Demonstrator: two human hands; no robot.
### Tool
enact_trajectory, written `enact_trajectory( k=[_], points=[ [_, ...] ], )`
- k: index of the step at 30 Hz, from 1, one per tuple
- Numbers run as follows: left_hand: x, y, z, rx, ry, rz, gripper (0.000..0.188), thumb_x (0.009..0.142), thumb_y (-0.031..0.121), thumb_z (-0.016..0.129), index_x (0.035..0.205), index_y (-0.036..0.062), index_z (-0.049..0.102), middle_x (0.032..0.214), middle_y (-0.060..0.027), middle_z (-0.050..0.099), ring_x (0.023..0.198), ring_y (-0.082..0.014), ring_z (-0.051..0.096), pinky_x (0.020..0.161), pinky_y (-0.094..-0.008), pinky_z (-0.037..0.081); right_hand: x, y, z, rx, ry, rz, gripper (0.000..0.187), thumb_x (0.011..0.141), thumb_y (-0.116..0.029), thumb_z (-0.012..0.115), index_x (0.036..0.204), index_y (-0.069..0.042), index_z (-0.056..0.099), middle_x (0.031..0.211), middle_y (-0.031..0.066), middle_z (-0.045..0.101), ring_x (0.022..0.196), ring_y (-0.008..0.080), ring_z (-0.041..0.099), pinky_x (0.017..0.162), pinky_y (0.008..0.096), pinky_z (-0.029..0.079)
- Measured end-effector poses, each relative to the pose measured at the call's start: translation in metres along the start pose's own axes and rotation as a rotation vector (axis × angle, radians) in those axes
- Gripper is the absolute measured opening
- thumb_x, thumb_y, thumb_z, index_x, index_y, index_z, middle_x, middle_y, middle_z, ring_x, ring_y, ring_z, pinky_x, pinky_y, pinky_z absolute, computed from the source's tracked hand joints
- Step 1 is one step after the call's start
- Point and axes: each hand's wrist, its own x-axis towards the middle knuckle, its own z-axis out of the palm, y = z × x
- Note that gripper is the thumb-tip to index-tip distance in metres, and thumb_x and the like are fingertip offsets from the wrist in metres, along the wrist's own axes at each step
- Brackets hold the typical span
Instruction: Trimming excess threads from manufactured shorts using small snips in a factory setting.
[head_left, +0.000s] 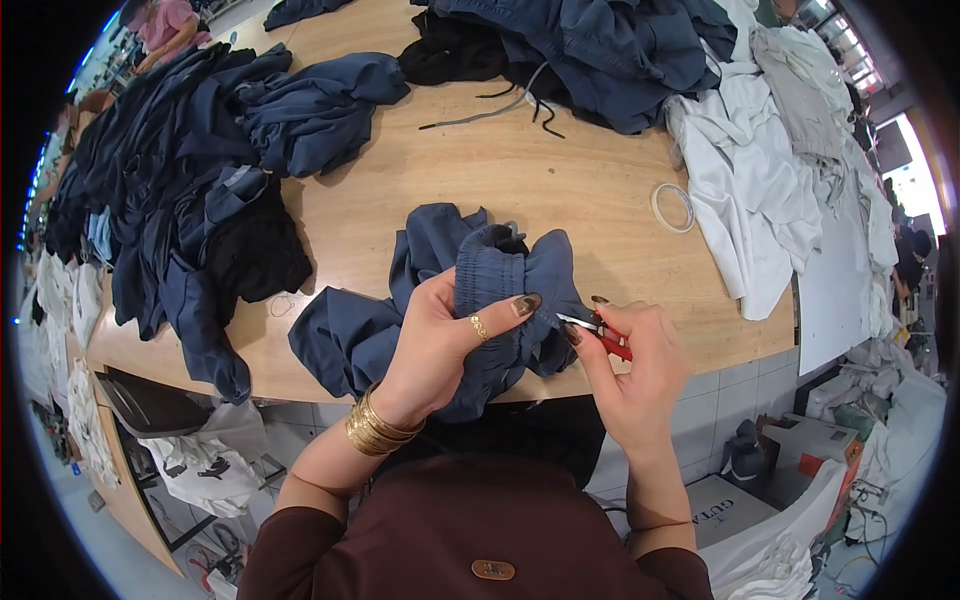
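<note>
A dark blue garment with a gathered elastic waistband (490, 277) lies bunched at the near edge of the table. My left hand (436, 345) grips it at the waistband, thumb on top, fingers hidden behind the cloth. In my right hand (640, 362) is a pair of small thread snips (608, 342) with red handles, pinched between thumb and fingers. The pale blade tips touch or nearly touch the cloth just below the waistband. Whether a thread lies between the blades is too small to tell.
The wooden table (480, 150) bears a heap of dark blue garments (170, 150) at left and another pile (620, 50) at the back. White garments (750, 180) lie at right, beside a roll of tape (673, 208). Cardboard boxes (800, 455) stand below at right. A person (168, 30) is at far left.
</note>
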Motion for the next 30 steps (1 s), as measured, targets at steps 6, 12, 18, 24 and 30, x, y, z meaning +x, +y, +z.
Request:
enact_trajectory(
  k=[6,12,18,24,30],
  points=[
    [-0.0005,-0.0018,0.0015,-0.014,0.006,0.003,0.018,0.081,0.0,0.063,0.099,-0.0015,0.059,0.092,-0.0064,0.065,0.081,-0.0098,0.061,0.076,-0.0235,0.049,-0.0001,0.0011,0.0037,0.041,0.008,-0.006,0.022,0.07,-0.007,0.072,0.086,-0.003,0.057,0.068,0.0052,0.055,0.059,0.0205,0.052,0.047,0.0296,0.04],
    [-0.0015,-0.0022,0.0027,-0.025,0.017,-0.009,0.018,0.08,0.0,0.063,0.098,-0.0012,0.059,0.092,-0.0058,0.065,0.081,-0.0097,0.061,0.076,-0.0234,0.049,-0.0006,-0.0007,0.0051,0.01,0.009,-0.023,0.022,0.07,-0.007,0.072,0.086,-0.003,0.057,0.068,0.0058,0.054,0.058,0.021,0.051,0.047,0.0302,0.039],
    [-0.001,-0.0046,0.0018,-0.014,0.008,0.002,0.019,0.08,0.0,0.063,0.098,-0.0016,0.059,0.092,-0.0062,0.065,0.081,-0.0098,0.061,0.077,-0.0235,0.048,0.0003,-0.0006,0.0087,0.057,0.023,-0.013,0.02,0.072,-0.007,0.071,0.085,-0.003,0.057,0.067,0.0061,0.055,0.056,0.0205,0.051,0.047,0.0306,0.039],
    [-0.0024,-0.0033,0.0019,-0.016,0.013,0.005,0.019,0.08,0.0,0.063,0.098,-0.0019,0.059,0.092,-0.0067,0.065,0.081,-0.0101,0.061,0.076,-0.0237,0.049,-0.0032,0.0003,0.0093,0.13,0.05,0.14,0.016,0.074,-0.008,0.07,0.082,-0.003,0.057,0.069,0.007,0.058,0.057,0.0196,0.054,0.048,0.0287,0.042],
    [-0.0025,-0.0019,0.0012,-0.006,0.016,0.0,0.019,0.079,0.0,0.064,0.097,-0.0021,0.059,0.092,-0.0067,0.065,0.081,-0.0099,0.061,0.076,-0.0234,0.049,-0.0026,-0.0002,0.0043,0.199,-0.014,0.19,0.016,0.073,-0.007,0.069,0.082,-0.003,0.057,0.07,0.0074,0.059,0.058,0.0193,0.056,0.049,0.028,0.043]
  ],
)
